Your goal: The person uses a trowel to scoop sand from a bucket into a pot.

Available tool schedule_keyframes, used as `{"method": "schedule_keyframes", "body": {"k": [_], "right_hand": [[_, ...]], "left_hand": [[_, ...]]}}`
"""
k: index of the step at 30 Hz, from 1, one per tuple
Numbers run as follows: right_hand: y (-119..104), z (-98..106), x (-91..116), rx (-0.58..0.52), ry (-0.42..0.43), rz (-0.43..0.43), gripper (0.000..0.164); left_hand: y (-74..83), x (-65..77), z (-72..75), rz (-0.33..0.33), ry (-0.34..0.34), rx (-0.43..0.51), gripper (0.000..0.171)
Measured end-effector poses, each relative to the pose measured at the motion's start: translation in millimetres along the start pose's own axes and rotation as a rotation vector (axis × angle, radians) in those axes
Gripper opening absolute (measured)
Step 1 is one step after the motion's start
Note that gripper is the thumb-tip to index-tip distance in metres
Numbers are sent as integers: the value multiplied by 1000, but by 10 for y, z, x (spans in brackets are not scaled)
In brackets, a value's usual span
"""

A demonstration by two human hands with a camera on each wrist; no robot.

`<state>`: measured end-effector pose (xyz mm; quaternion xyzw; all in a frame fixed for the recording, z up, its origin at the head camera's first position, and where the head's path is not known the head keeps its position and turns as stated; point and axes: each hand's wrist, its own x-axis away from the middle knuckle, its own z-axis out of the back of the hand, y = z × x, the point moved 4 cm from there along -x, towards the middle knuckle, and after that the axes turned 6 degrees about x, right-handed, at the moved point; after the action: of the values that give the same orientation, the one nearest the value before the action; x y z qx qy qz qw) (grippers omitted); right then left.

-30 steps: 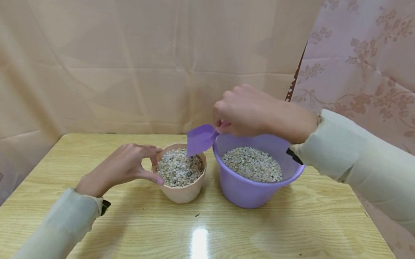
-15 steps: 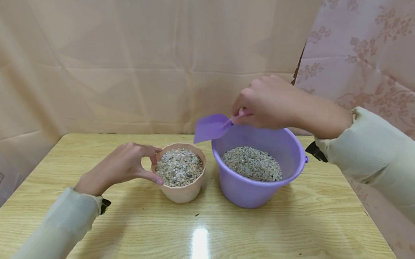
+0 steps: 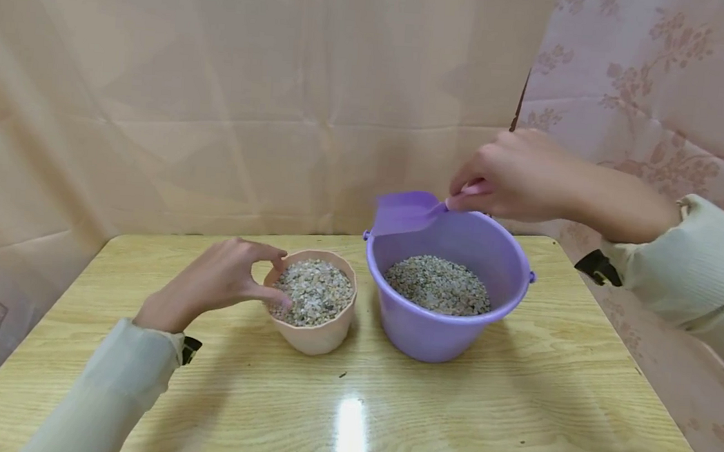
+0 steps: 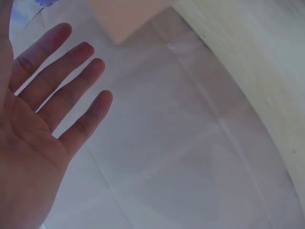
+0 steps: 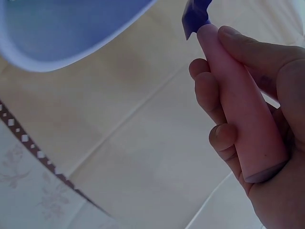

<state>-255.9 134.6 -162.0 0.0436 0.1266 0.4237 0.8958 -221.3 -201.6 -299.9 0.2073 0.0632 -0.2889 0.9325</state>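
Observation:
My right hand [image 3: 517, 177] grips the pink handle [image 5: 243, 105] of a small shovel [image 3: 405, 213]; its purple blade is above the back left rim of the purple bucket [image 3: 426, 337]. Grey-beige gravel [image 3: 438, 284] lies in the bucket. To its left stands a peach-coloured plant pot [image 3: 314, 339], filled near the rim with the same gravel. My left hand [image 3: 218, 279] is at the pot's left side, its thumb over the gravel edge. In the left wrist view its fingers [image 4: 71, 95] are spread and relaxed, apart from the pot's blurred wall.
Both vessels stand on a wood-grain table [image 3: 263, 413] near its back edge. Behind hangs a beige curtain [image 3: 220, 107], with a pink floral cloth [image 3: 674, 100] at the right. A small dark speck lies before the pot.
My right hand has moved the shovel right and up, from over the pot to above the bucket. My left hand has loosened from the pot's rim.

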Motion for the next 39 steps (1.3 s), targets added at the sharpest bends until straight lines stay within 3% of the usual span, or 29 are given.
{"method": "schedule_keyframes", "body": {"k": [7,16,22,29,39], "right_hand": [[156,-100,148,-12,-20,-11,5],[305,-272,306,-30,-113,-82,10],[331,-392,368,-41,-163,-81,9],[314,-476,408,-60,-240,-53,6],[222,-543,366,-67,-327,-21,9]], "left_hand": [[163,-124,95,-28,21,29,54],[362,-293,162,-61,-2,46,68],[495,-396,136,-57,-52,82,66],[626,-534,77,-126,-87,62,64],[760,-711,-39,-177,-130,116,63]]}}
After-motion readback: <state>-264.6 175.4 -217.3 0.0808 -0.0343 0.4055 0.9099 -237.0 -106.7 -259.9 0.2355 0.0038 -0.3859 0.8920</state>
